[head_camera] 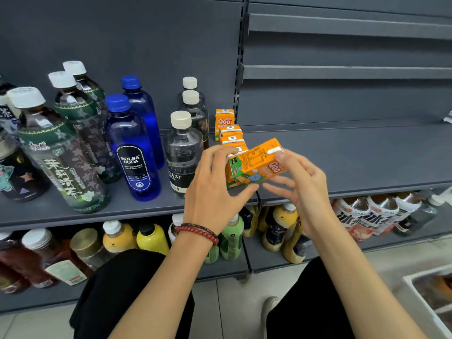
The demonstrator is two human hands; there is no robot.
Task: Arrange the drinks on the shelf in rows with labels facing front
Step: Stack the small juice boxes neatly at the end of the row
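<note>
Clearly, both hands are holding the juice carton (254, 165) tilted just above the shelf (354, 162) front: the left hand (215, 189) is wrapping one end, the right hand (305, 192) loosely pinching the other corner. It is likely feeling light and squashy (thin card), so flat sides are suiting a grip. The carton row (230, 133) is standing just behind, a clear bottle (182, 152) crowding its left.
</note>
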